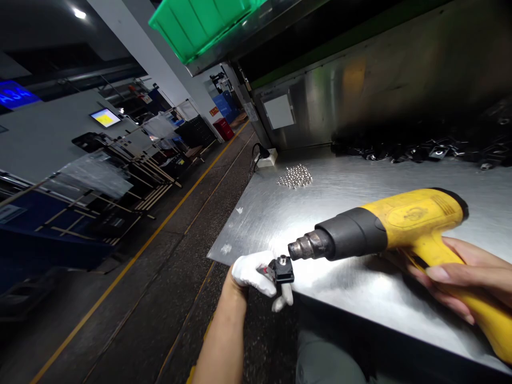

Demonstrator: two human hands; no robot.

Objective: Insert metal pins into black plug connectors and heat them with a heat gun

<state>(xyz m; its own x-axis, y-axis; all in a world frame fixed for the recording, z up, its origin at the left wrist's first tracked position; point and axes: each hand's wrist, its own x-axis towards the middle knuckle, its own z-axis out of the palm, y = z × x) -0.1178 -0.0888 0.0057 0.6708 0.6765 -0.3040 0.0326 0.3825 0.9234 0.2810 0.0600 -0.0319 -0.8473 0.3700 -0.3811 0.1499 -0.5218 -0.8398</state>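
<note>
My left hand [250, 273], in a white glove, is shut on a small black plastic part [285, 270] with a round metal insert on top. My right hand [450, 272], bare, grips the yellow handle of a yellow-and-black heat gun [384, 226]. The gun's scorched metal nozzle [310, 246] points at the black part and stays a little apart from it. Both hands are at the front edge of a brushed stainless steel table [256, 224]. A small heap of shiny metal inserts [295, 176] lies on the table beyond the nozzle.
Many black parts [424, 152] are heaped along the table's back right, against a steel panel [320, 96]. A green plastic bin [200, 24] sits on a shelf overhead. A cable and white block [266, 158] stand at the far corner. Left of the table lies a factory aisle with yellow lines.
</note>
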